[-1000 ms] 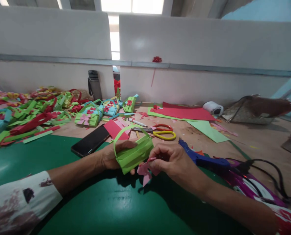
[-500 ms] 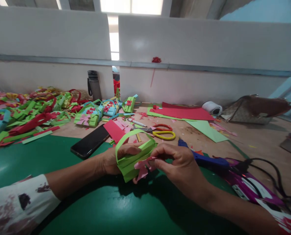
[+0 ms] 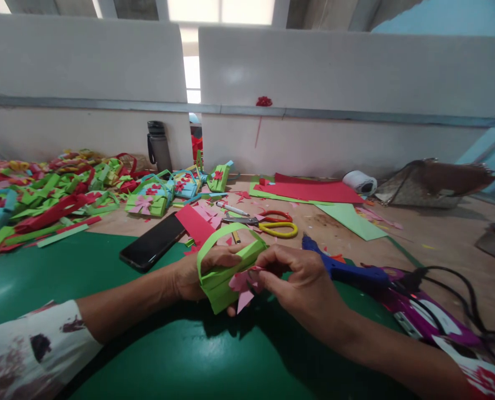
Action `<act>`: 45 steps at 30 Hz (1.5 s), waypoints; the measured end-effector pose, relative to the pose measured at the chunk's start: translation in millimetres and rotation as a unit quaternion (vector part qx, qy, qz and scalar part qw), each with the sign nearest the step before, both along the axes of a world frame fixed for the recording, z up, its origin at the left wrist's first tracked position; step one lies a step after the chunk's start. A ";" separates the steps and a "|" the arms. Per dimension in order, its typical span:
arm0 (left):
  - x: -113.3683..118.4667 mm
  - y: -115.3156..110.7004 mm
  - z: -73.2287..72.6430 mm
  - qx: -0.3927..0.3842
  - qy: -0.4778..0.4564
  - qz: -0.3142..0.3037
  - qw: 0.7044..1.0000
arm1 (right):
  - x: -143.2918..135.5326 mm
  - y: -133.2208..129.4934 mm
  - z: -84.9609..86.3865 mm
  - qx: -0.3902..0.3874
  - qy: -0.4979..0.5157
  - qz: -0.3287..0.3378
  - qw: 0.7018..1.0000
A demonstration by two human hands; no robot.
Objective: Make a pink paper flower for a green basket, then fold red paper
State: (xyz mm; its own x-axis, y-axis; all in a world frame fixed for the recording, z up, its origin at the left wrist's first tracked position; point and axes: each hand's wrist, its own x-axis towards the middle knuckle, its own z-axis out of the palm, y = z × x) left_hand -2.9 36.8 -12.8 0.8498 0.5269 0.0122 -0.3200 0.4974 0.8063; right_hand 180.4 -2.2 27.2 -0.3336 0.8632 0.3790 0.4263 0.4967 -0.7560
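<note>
The left hand point(image 3: 193, 269) grips a green paper basket point(image 3: 226, 280) above the worktop's near edge point(image 3: 180, 355). The right hand point(image 3: 301, 283) pinches a pink paper bow point(image 3: 244, 286).

2 printed sleeves showing, both with white base. Left sleeve point(image 3: 39, 347): washed mauve-brown smudges spreading over white, 2 darker blots sitting nearer cuff, 1 of them near-black. Cuff looking plain, ending on forearm. Right sleeve point(image 3: 483, 372): only end part showing, streaky red patches covering white, white running along cuff edge. Left hand point(image 3: 194, 273), right hand point(image 3: 301, 283): both going bare.
</note>
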 end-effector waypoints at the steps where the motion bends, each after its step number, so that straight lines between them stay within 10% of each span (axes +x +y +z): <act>1: 0.2 -0.7 0.8 0.001 0.002 0.004 1.000 | 0.1 0.1 -0.3 -0.002 -0.002 -0.002 1.000; 45: 9.9 -11.4 7.7 0.005 0.064 0.047 0.997 | 1.5 2.8 -9.8 0.042 -0.100 -0.023 0.994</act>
State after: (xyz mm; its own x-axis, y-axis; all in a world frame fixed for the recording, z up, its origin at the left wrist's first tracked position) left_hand 7.0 25.4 -5.1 0.7919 0.6044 -0.0870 -0.2590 0.4614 0.8485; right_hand 181.9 0.6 17.4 -0.3699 0.8475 0.3807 0.5882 0.5308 -0.6102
